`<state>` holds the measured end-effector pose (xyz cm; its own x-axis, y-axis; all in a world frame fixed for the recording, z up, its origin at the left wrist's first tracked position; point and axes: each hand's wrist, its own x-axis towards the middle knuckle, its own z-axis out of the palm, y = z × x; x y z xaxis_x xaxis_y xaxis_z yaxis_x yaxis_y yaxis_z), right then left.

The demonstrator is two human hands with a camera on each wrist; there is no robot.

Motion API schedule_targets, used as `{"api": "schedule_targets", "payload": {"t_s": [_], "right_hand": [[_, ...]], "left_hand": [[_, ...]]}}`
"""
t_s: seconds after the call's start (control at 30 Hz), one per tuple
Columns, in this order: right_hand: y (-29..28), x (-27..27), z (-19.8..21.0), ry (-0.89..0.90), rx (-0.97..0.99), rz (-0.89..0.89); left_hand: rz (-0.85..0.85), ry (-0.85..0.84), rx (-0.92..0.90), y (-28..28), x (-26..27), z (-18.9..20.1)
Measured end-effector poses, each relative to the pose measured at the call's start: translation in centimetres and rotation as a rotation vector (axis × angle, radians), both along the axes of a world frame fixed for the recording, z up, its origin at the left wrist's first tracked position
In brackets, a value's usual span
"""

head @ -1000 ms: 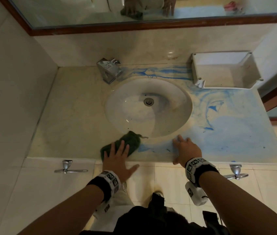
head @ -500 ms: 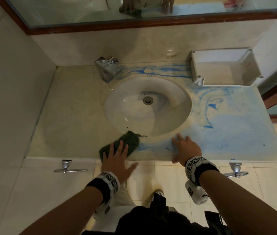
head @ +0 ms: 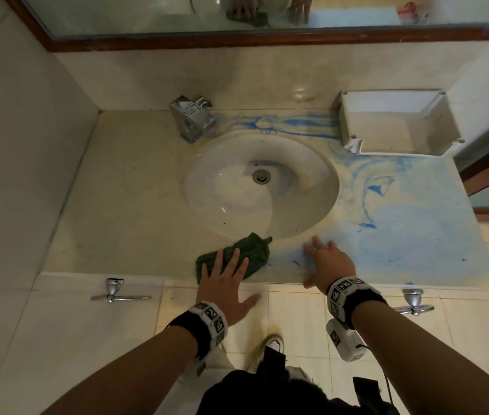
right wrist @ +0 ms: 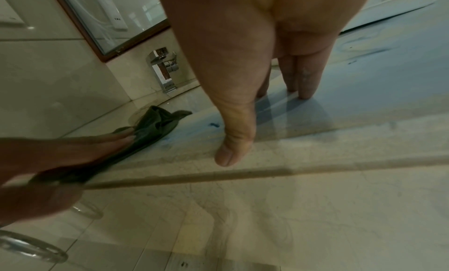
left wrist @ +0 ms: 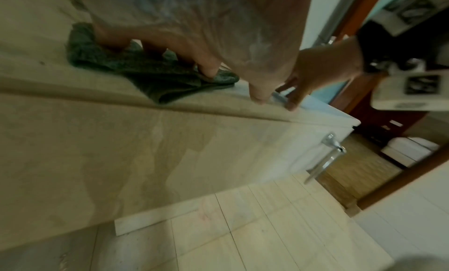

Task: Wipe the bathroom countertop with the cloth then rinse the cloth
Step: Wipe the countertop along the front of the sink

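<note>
Head view: left hand [head: 225, 283] flat on dark green cloth [head: 252, 250], fingers straight and spread, pressing it onto countertop [head: 123, 211] at front edge, just below sink [head: 207, 181] rim. Thumb off the cloth, out past the counter edge. Right hand [head: 328, 262] flat on counter just right of cloth, fingers extended, holding nothing, resting on blue smear [head: 411, 235]. Blue streaks also behind sink near faucet [head: 191, 119] and beside white tray [head: 354, 124]. Left wrist view: fingertips [left wrist: 209, 71] bearing down on bunched cloth
</note>
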<state>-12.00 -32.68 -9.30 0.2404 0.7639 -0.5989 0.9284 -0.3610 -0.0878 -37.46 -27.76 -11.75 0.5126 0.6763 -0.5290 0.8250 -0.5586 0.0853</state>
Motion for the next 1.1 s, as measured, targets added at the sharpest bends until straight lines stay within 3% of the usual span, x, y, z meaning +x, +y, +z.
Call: {"api": "schedule_targets", "payload": {"t_s": [0.13, 0.37, 0.57, 0.83, 1.1], "right_hand": [[0.0, -0.2, 0.0, -0.006, 0.0, 0.002], [0.0, -0.3, 0.2, -0.024, 0.013, 0.023], [0.0, -0.2, -0.4, -0.01, 0.017, 0.007], [0.1, -0.1, -0.5, -0.022, 0.029, 0.038], [-0.1, 0.0, -0.7, -0.02, 0.019, 0.031]], "left_hand": [[-0.012, 0.0, -0.009, -1.5, -0.6, 0.1], [-0.028, 0.014, -0.013, 2.2, 3.0, 0.3], [-0.122, -0.019, -0.048, -1.0, 0.4, 0.2], [-0.239, -0.018, -0.039, 4.5, 1.0, -0.1], [-0.219, -0.036, -0.037, -0.1, -1.0, 0.1]]}}
